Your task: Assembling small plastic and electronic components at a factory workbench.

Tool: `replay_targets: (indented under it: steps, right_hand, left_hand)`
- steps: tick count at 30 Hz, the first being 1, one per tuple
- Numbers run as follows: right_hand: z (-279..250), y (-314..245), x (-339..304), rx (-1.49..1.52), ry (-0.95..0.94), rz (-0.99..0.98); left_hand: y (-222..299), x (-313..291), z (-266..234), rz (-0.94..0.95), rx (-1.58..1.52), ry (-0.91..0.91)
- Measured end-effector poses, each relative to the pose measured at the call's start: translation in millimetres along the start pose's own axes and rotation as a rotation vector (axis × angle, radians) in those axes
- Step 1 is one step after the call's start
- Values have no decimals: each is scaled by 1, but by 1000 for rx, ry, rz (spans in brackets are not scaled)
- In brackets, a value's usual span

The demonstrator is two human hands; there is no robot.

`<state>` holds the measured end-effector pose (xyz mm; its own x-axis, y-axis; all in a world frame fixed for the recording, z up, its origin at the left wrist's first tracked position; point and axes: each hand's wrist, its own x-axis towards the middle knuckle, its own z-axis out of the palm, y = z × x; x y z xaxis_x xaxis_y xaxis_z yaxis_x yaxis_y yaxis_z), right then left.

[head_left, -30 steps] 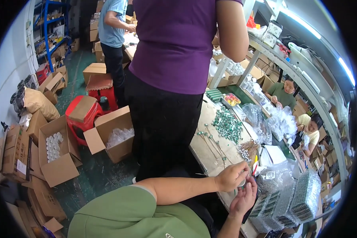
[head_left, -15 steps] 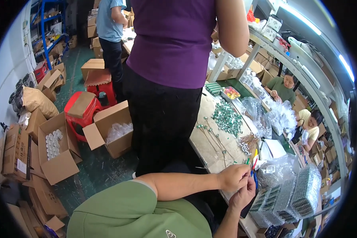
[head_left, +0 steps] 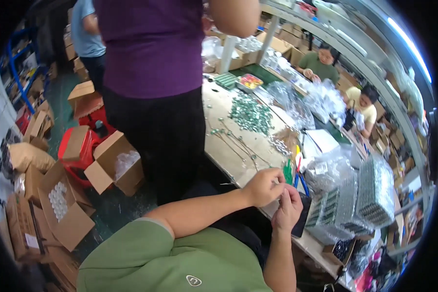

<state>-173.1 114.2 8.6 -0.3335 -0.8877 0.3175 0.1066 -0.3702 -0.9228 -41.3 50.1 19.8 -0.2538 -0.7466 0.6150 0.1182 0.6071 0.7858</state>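
At the near edge of the worktable (head_left: 219, 146), my left hand (head_left: 264, 187) and my right hand (head_left: 289, 209) meet with their fingertips pinched together. What they hold between them is too small to make out. Just beyond them lie a blue-handled tool (head_left: 304, 185), a green item (head_left: 288, 171) and a red and yellow tool (head_left: 298, 158). Several thin stems (head_left: 238, 146) with green ends are spread over the tabletop to the left. Farther back is a heap of small green shiny pieces (head_left: 250, 114). A brown bundle of thin stems (head_left: 286, 137) sits beside that heap.
Bubble-wrapped stacks (head_left: 374, 192) and a plastic bag (head_left: 326, 170) crowd the table's right. A person in purple (head_left: 153, 48) stands close at front left. Open cartons (head_left: 117, 163) and red stools (head_left: 75, 148) occupy the floor. Two seated people (head_left: 321, 65) work across the table.
The view has swung, so the table and the people sit farther left in the picture. My hands stay together, and the blue-handled tool and green item show more fully now.
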Motion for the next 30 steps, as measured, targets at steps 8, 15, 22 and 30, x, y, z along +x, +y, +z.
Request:
replay_targets:
  steps: [8, 15, 22, 30]
  right_hand:
    - [-9, 0, 3, -20, -17, 80]
    - [-30, -4, 8, 355, -43, 431]
    - [-31, -11, 11, 452, -36, 497]
    - [-15, -6, 9, 300, 60, 394]
  left_hand:
    - [-3, 1, -3, -15, -8, -71]
    - [6, 9, -7, -56, -10, -200]
    - [-9, 8, -2, -285, -214, -254]
    - [-20, 6, -7, -346, -362, -210]
